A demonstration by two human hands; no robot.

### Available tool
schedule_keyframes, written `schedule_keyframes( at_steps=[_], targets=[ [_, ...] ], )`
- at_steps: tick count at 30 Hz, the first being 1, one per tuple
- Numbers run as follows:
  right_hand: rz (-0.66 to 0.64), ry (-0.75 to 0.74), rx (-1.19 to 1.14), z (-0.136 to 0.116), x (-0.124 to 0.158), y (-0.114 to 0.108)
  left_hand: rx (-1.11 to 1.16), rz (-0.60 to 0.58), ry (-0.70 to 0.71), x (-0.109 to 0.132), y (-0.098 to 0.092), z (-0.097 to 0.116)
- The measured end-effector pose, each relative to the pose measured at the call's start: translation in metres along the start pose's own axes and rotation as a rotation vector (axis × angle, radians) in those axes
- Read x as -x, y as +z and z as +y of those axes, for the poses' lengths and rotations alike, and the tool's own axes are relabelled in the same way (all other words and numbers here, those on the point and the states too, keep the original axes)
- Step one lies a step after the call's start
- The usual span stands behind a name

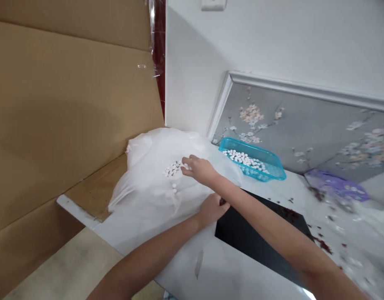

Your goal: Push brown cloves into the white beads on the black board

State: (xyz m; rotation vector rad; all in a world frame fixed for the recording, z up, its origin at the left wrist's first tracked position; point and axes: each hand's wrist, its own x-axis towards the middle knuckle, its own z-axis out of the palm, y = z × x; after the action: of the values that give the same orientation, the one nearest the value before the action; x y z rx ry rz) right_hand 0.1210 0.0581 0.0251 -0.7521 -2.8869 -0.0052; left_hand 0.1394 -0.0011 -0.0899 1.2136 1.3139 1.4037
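Observation:
A large white plastic bag [148, 175] lies on the white tabletop, with a cluster of small white round beads [172, 168] on it. Over the right edge of that cluster reaches my right hand [200, 170], thumb and fingers curved with a gap between them. White beads show in that gap; whether a fingertip touches one I cannot tell. Below my right forearm, my left hand [210, 209] is closed around a small dark red piece [222, 201], mostly hidden by the fingers. A turquoise plastic basket [273, 160] behind my right hand holds many white beads.
A black flat board [257, 233] lies right of my left hand. Dark red bits [323, 245] are scattered beyond it, near clear plastic and a purple package [342, 183]. Tall cardboard [70, 96] stands left, and a framed floral panel [273, 112] borders the back.

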Motion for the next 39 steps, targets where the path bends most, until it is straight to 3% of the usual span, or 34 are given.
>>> schedule_keyframes(
  at_steps=[6, 9, 13, 18, 27, 33, 36, 39],
  targets=[
    [0.133, 0.199, -0.016, 0.049, 0.083, -0.017, -0.094, -0.066, 0.039, -0.004, -0.001, 0.002],
    [0.126, 0.378, 0.051, 0.071, 0.130, -0.001, -0.084, -0.027, 0.024, -0.008, -0.002, -0.002],
    [0.058, 0.447, 0.104, 0.086, 0.172, 0.036, -0.095, -0.017, 0.014, -0.012, -0.001, -0.003],
    [-0.010, 0.465, 0.121, 0.090, 0.182, 0.059, -0.181, -0.083, 0.028, -0.015, 0.000, 0.001],
    [0.027, 0.517, 0.032, 0.101, 0.181, 0.055, -0.530, -0.094, 0.090, -0.011, 0.011, 0.015],
    [0.164, 0.452, -0.395, 0.120, 0.184, 0.058, -0.737, -0.093, 0.196, -0.031, 0.031, 0.009],
    [0.187, 0.413, -0.535, 0.128, 0.188, 0.053, -0.805, -0.170, 0.241, -0.041, 0.040, 0.005],
    [0.336, 0.427, -0.757, 0.134, 0.200, 0.046, -0.845, -0.262, 0.278, -0.045, 0.041, 0.004]
  ],
)
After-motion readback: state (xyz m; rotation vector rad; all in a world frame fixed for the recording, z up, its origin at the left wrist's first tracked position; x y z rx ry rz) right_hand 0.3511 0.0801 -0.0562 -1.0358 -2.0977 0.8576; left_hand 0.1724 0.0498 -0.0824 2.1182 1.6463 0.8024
